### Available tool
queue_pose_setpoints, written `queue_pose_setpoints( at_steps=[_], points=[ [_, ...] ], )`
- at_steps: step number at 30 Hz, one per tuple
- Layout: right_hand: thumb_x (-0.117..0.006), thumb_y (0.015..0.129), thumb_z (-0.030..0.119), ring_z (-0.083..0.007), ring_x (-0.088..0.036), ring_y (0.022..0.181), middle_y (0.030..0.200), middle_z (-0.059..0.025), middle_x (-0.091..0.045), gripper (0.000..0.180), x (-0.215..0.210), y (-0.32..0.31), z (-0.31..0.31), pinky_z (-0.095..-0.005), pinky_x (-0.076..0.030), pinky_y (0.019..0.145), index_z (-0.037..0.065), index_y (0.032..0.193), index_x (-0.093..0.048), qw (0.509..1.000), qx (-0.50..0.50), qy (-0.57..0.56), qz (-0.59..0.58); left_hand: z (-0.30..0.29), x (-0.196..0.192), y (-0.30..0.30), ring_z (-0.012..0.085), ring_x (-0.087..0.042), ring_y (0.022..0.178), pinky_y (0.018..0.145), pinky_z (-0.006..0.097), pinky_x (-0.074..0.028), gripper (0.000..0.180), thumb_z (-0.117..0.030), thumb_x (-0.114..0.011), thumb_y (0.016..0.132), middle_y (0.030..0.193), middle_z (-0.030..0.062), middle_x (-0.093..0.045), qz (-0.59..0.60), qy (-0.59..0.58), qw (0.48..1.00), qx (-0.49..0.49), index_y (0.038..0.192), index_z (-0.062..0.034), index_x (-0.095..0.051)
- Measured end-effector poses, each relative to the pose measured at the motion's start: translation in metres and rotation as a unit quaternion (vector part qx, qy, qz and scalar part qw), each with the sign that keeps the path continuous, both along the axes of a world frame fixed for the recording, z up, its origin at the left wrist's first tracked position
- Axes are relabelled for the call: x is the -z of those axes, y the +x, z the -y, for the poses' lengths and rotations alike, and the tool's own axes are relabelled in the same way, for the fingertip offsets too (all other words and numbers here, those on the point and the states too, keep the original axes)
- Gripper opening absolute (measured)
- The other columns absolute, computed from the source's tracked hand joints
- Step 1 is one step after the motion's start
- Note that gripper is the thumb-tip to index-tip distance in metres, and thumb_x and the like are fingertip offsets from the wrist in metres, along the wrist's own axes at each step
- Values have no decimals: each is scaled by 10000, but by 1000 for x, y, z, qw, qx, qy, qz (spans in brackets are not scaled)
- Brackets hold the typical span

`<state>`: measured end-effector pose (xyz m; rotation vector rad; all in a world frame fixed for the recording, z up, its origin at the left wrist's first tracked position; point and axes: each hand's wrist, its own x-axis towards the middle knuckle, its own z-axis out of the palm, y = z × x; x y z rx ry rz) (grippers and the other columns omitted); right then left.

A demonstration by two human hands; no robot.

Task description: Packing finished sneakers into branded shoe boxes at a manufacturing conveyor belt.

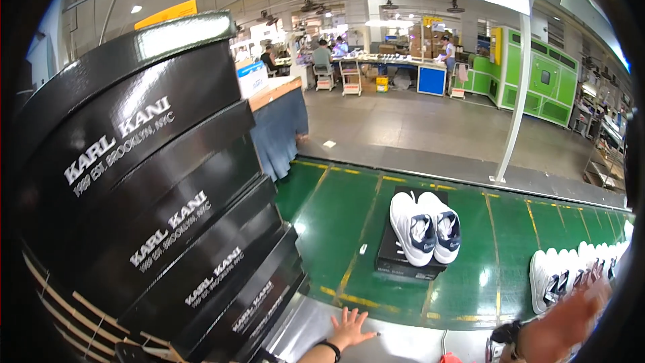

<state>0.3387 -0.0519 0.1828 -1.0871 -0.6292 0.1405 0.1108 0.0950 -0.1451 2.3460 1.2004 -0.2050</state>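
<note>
My left hand (351, 329), a dark band on its wrist, is open with fingers spread over the silver metal edge (402, 344) of the green conveyor belt (322, 218). It holds nothing. Beyond it, a pair of white sneakers (411, 225) with dark heels rests on a black shoebox (402, 270) on the belt. At the lower right, my right hand (564, 331) is smeared by motion, with a dark watch or band at the wrist. It is nearest to a row of white sneakers (557, 275), and its fingers partly cover them. Whether it touches one cannot be made out.
Black shoeboxes (195, 141) form a tall stack close at my left, over wooden slats (101, 309). A cloth-draped table (279, 121) stands behind. A white post (516, 107) rises past the belt's far edge. Farther back are a green machine (537, 74) and several people at workbenches.
</note>
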Motion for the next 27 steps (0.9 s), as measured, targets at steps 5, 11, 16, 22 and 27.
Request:
queue_pose_setpoints(
  at_steps=[5, 11, 16, 22, 27],
  points=[
    [-537, 789, 84, -212, -532, 1021, 1075, -130, -564, 316, 19, 6, 20, -327, -424, 872, -26, 1080, -482, 999, -12, -42, 12, -1, -19, -1, 313, -73, 1367, 994, 674, -124, 735, -482, -613, 729, 1455, 69, -236, -9, -35, 998, -51, 1361, -225, -341],
    [-522, 799, 85, -216, -531, 1018, 1073, -130, -563, 304, 34, 0, 51, -329, -422, 872, -27, 1079, -486, 998, 4, -58, 31, 7, -17, 2, 304, -256, 1303, 972, 649, -201, 565, -424, -629, 730, 1401, 88, -320, 58, -51, 993, -86, 1227, -183, -510],
    [-510, 807, 87, -220, -530, 1016, 1071, -130, -562, 295, 41, 4, 71, -331, -420, 872, -27, 1079, -489, 995, 19, -71, 65, 6, -55, 1, 311, -319, 1269, 979, 595, -240, 526, -413, -639, 724, 1357, 122, -384, 132, 27, 986, -98, 1175, -154, -554],
    [-495, 817, 88, -224, -528, 1013, 1069, -130, -561, 286, 39, 9, 88, -333, -418, 872, -28, 1078, -492, 989, 40, -84, 115, -7, -163, -17, 340, -500, 1102, 920, 427, -390, 358, -240, -679, 726, 1177, 181, -529, 410, 217, 876, -130, 1027, -60, -604],
    [-483, 825, 89, -227, -527, 1011, 1067, -130, -560, 279, 34, 18, 97, -335, -417, 872, -29, 1077, -495, 981, 54, -97, 160, 9, -281, -52, 307, -467, 1141, 965, 394, -373, 299, -156, -675, 758, 1186, 159, -513, 425, 396, 807, -104, 1025, -44, -603]
  ],
)
